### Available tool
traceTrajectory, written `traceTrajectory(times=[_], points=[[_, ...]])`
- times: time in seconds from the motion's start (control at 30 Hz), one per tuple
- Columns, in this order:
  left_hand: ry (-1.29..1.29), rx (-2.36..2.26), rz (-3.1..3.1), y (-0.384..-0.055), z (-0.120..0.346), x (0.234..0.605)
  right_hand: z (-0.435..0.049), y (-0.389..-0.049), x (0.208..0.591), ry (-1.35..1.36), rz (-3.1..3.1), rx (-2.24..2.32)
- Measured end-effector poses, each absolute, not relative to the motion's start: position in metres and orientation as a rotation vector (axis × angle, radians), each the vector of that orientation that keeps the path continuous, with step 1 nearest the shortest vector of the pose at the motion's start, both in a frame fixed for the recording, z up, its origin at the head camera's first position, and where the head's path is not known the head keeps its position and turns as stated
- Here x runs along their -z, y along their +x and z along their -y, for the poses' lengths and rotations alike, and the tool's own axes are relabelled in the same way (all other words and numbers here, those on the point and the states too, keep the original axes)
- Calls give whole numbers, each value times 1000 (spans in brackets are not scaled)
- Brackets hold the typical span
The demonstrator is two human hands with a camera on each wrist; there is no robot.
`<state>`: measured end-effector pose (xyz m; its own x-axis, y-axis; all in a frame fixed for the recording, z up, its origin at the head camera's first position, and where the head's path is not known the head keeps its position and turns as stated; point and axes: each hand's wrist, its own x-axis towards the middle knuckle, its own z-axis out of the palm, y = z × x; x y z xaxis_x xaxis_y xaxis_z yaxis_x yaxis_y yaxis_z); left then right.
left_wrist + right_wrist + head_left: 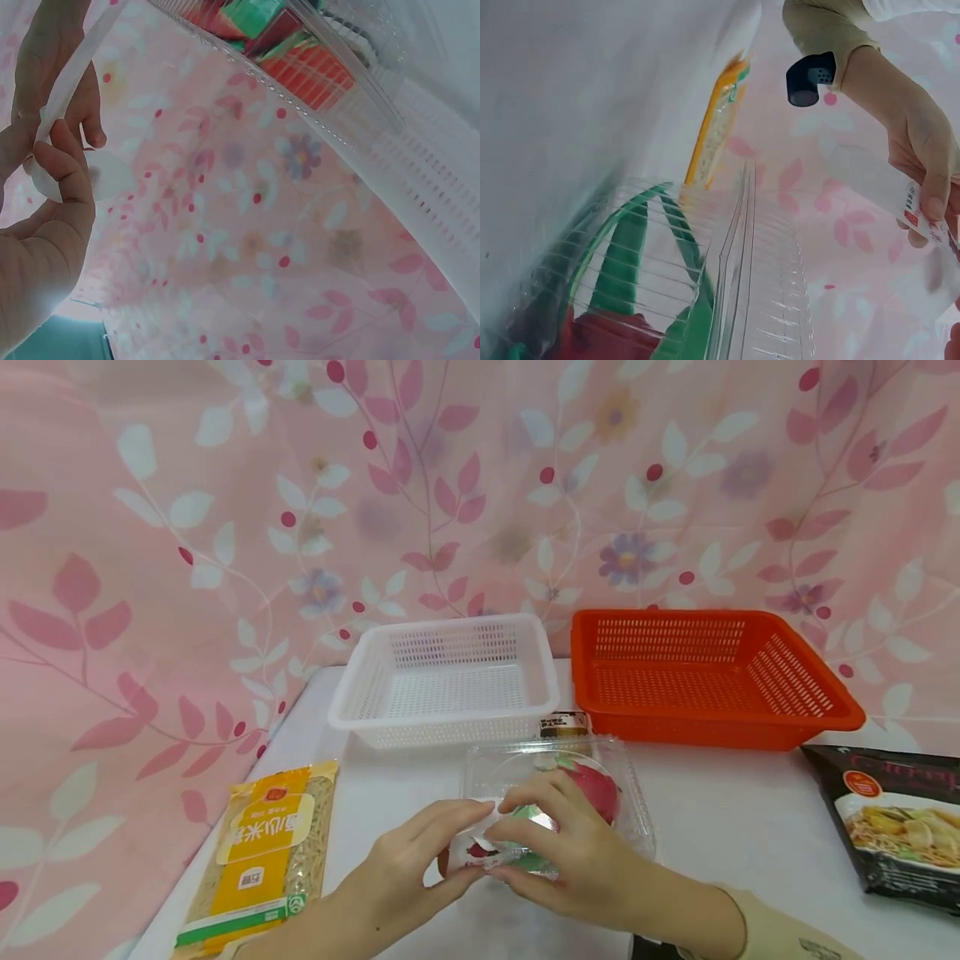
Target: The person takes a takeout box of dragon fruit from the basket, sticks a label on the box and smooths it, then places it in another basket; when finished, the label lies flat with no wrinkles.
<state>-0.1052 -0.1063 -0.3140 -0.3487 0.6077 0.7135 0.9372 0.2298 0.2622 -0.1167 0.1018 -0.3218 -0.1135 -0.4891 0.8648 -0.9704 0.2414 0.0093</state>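
A small white printed strip with red marks is held between both hands over the front left of a clear plastic box. My left hand pinches its left side with thumb and fingers. From the right, my right hand grips the other side with bent fingers and thumb. In the right wrist view the strip looks thin and whitish, with red and black print by the left thumb. Its exact kind I cannot tell. The clear box lies under the right hand, with a red item showing inside.
Behind the box stand a white basket and a red basket. A small dark-labelled container sits between them and the box. A yellow food bag lies at left, a black noodle packet at right.
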Motion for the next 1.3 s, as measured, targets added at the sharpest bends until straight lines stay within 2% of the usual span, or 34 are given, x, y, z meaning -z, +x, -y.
traceTrajectory(times=[0.63,1.3], points=[[-1496,808,1995,-104,102,327,-94,-118,320,1382,1616,-808],[-1284,608,2242,-107,119,335,-99,-118,316,1468,1445,-709]])
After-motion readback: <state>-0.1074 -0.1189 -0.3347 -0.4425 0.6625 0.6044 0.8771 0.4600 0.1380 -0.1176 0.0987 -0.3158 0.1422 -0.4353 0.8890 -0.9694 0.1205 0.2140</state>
